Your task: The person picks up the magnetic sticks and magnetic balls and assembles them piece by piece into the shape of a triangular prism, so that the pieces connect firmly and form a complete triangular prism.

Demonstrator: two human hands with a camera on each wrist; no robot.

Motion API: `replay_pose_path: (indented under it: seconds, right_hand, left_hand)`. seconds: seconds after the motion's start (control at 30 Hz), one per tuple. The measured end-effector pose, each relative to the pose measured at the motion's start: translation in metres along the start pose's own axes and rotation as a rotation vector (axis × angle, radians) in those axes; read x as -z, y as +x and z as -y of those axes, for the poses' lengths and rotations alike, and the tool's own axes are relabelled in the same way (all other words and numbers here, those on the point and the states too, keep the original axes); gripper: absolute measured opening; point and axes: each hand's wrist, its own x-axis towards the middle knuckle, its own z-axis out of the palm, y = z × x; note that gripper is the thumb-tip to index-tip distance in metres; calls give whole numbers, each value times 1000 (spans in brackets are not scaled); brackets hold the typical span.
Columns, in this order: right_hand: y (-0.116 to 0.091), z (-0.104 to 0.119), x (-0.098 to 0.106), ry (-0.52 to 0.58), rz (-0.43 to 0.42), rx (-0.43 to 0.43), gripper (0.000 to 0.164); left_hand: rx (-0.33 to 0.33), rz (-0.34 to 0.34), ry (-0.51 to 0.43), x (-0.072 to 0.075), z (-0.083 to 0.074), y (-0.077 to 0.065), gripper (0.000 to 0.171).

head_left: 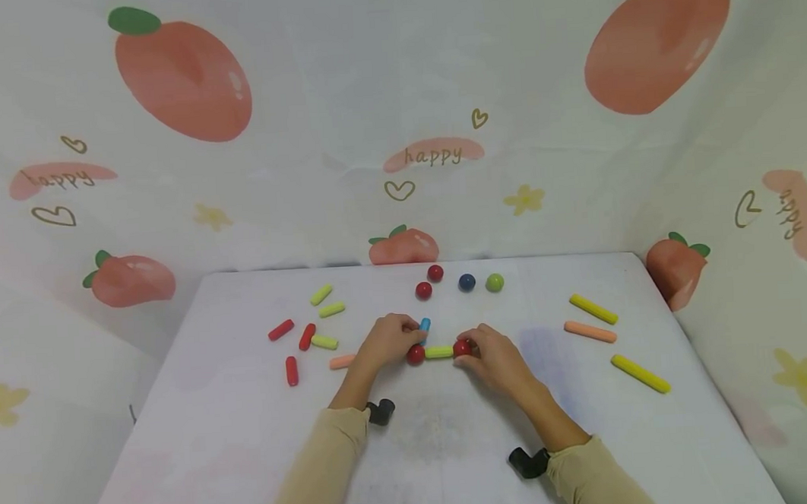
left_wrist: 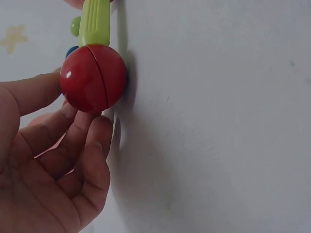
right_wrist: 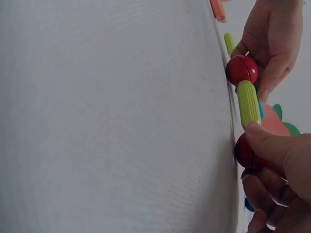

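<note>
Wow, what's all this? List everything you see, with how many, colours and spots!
Tabletop: 1, white, under the pieces
Cloth: 1, white with printed fruit, flowers, hearts, behind
Far balls: 4, two red, one blue, one green, far edge
Near balls: 2, red, middle
Short rods: 4, yellow-green, three left, one between near balls
Red rods: 3, red, left
Blue rod: 1, blue, beyond left near ball
Orange rods: 2, orange, one left, one right
Long rods: 2, yellow, right
Wrist devices: 2, black, by the wrists
Sleeves: 2, beige, bottom
Left hand: 1, bare, at left near ball
Right hand: 1, bare, holding right near ball
</note>
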Motion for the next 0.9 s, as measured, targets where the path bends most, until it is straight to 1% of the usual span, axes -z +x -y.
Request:
replay_pose_path:
  seconds: [0.13, 0.2, 0.27, 0.4, 0.47, 0.53, 0.6, 0.7, 0.8, 0.9]
  right_hand:
    - [-1, 0, 0, 6, -7, 0, 38]
    - [-1, 0, -1, 6, -6, -1, 37]
    - [-1, 0, -1, 12, -4, -8, 37]
    - [-1, 0, -1, 17, -2, -17, 38]
    - [-1, -1, -1, 20, -2, -21, 38]
    - [-2, -1, -1, 20, -5, -17, 38]
    - [-2, -2, -1, 20, -8, -11, 37]
    - [-1, -2, -1, 26, -8, 0, 37]
    - [-1, -2, 0, 32, 0, 3, 37]
    - [-1, -2, 1, 24, 0, -3, 38]
  left_hand:
    - [-9, 18, -1, 4, 0, 2, 33]
    - [-19, 0, -8, 7, 1, 6, 31]
    - [-21, -34, -22, 12, 2, 14, 31]
    - [-46, -137, -44, 23, 2, 37, 34]
    - [-59, -158, -55, 25, -1, 48, 36]
    - [-83, -158, -60, 25, -3, 58, 37]
    - [-102, -142, -62, 24, -5, 65, 38]
    - [-122, -124, -47, 21, -6, 73, 39]
    - [-122, -124, -34, 18, -7, 77, 38]
    - [-127, -116, -26, 16, -8, 78, 35]
